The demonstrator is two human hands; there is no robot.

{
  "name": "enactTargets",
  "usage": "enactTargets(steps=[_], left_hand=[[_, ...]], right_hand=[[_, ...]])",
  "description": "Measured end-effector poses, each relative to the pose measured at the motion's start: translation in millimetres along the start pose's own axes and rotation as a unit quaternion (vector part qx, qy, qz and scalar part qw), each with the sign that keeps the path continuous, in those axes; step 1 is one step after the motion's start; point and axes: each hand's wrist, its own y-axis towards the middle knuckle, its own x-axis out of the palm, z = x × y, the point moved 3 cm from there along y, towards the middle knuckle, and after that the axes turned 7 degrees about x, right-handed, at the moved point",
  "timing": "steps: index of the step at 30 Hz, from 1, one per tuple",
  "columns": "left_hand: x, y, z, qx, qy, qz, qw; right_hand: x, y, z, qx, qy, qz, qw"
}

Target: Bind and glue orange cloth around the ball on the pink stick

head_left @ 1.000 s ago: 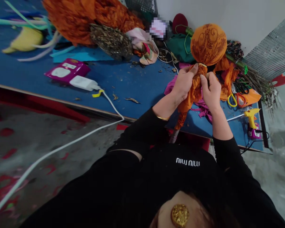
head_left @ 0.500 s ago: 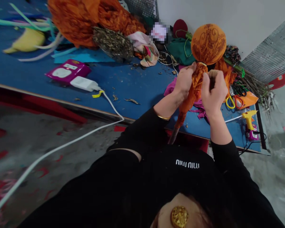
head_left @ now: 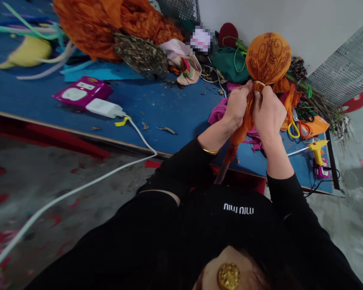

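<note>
A round bundle of orange patterned cloth [head_left: 269,56] is gathered over a ball-like shape and tied with a pale band [head_left: 259,83] at its neck. Below the neck, loose orange cloth hangs around a stick [head_left: 222,171] that slants down toward my body. My left hand [head_left: 238,105] is closed on the gathered cloth from the left, just under the band. From the right, my right hand [head_left: 269,112] pinches the same cloth near the band, its thumb against the neck. What lies between the fingers is partly hidden.
On the blue table [head_left: 181,108] stand a purple-and-white power strip [head_left: 81,94], orange cloth heaps [head_left: 87,28] and dried plant matter [head_left: 142,54]. Yellow-and-red-handled scissors [head_left: 299,128] and a yellow glue gun [head_left: 317,151] lie at the right. A white cable [head_left: 87,177] hangs over the front edge.
My right hand has moved left and in against the cloth neck, its fingers closing there. My left hand keeps its hold, and the round bundle has shifted slightly right.
</note>
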Motion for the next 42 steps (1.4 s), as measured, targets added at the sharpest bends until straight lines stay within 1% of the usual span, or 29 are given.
enactTargets(steps=[2,3,4,9,13,18,23,25,28,31,34,37,40,42], left_hand=[[2.3,-0.3,1.4,0.007,0.029,-0.045,0.999],[3.0,-0.4,2.0,0.009,0.044,-0.059,0.997],[2.9,-0.2,2.4,0.008,0.056,-0.061,0.997],[1.2,1.9,3.9,0.004,0.086,-0.035,0.996],[1.2,1.2,4.2,0.001,0.089,-0.032,0.995],[-0.3,-2.4,3.4,-0.005,0.097,-0.021,0.995],[-2.2,-2.2,-2.7,-0.009,0.101,-0.003,0.995],[-2.5,-0.6,-5.5,-0.010,0.095,0.000,0.995],[-4.5,2.5,-8.1,-0.014,0.077,-0.009,0.997],[-9.4,5.0,-7.6,-0.034,0.059,-0.031,0.997],[-15.9,6.0,-4.0,-0.059,0.043,-0.043,0.996],[-18.7,5.3,1.8,-0.062,0.046,-0.073,0.994],[-16.9,2.5,6.9,-0.064,0.066,-0.115,0.989],[-15.4,-0.3,9.0,-0.073,0.064,-0.126,0.987]], right_hand=[[0.4,2.0,3.1,-0.033,0.012,0.003,0.999],[0.5,2.9,4.5,-0.046,0.008,0.000,0.999],[0.6,3.5,5.4,-0.057,-0.002,-0.006,0.998],[2.1,3.5,5.9,-0.102,-0.074,-0.046,0.991],[4.0,0.3,6.1,-0.143,-0.080,-0.057,0.985],[3.9,-4.7,7.4,-0.142,-0.071,-0.078,0.984],[7.1,-8.6,9.5,-0.122,-0.097,-0.100,0.983],[9.2,-8.8,10.5,-0.128,-0.111,-0.096,0.981],[12.7,-8.8,11.4,-0.139,-0.114,-0.072,0.981],[16.8,-10.5,13.2,-0.109,-0.098,-0.042,0.988],[18.6,-14.4,16.1,-0.067,-0.043,-0.003,0.997],[14.6,-18.1,19.6,-0.067,0.046,0.024,0.996],[5.8,-19.4,24.8,-0.074,0.098,0.023,0.992],[-1.5,-19.9,28.9,-0.067,0.112,0.022,0.991]])
